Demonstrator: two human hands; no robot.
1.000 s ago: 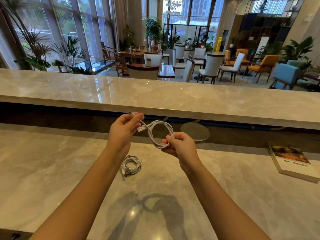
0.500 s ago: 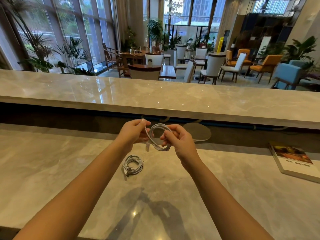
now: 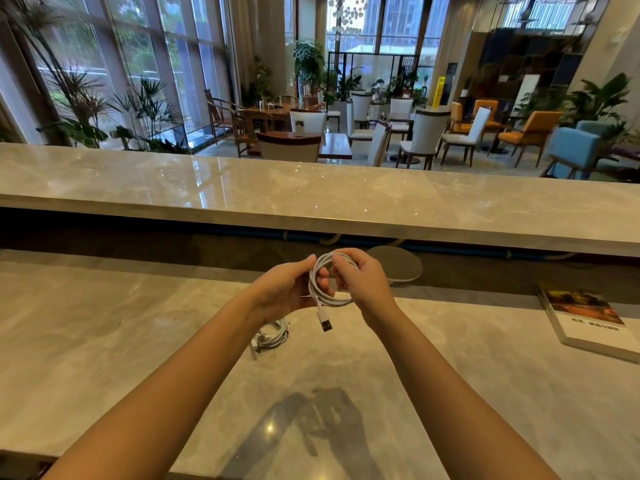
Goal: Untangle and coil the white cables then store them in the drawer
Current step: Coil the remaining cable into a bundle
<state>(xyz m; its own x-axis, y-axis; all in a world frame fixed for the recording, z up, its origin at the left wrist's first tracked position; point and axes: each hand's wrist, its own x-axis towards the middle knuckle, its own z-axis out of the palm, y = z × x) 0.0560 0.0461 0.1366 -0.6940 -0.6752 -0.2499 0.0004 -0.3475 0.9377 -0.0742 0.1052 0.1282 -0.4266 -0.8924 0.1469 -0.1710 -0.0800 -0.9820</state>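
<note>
Both hands raised above the tabletop [image 3: 138,341], close together, nearly touching. Between them: one white cable [image 3: 311,289], wound into a small loop of several turns, held upright and clear of the surface. Left hand [image 3: 287,289] grips the loop's left side, fingers curled, forefinger tip reaching up to the top of the loop. Right hand [image 3: 363,282] clamps the loop's upper right part, fingers curled over the strands, thumb on the near side. Lower arc of the loop runs free below the right hand's fingers. One loose end hangs straight down from the loop, between and just below the two hands, ending in a plug [image 3: 325,323] with a dark metal tip; plug hangs in air, not touching the tabletop. Second cable [image 3: 275,336], also white, lies on the tabletop below and just behind the left wrist, already bundled in a rough coil, partly hidden by the forearm; a short end sticks out toward the person. Shadow of both hands falls on the marble nearer the person. Beyond the right hand, a flat round disc [image 3: 401,265] at the tabletop's far edge. Well out past the right hand, a book [image 3: 588,323] lies flat, cover up. Above and beyond both hands, a higher marble ledge [image 3: 311,195] spans the view; lounge chairs and plants behind it.
</note>
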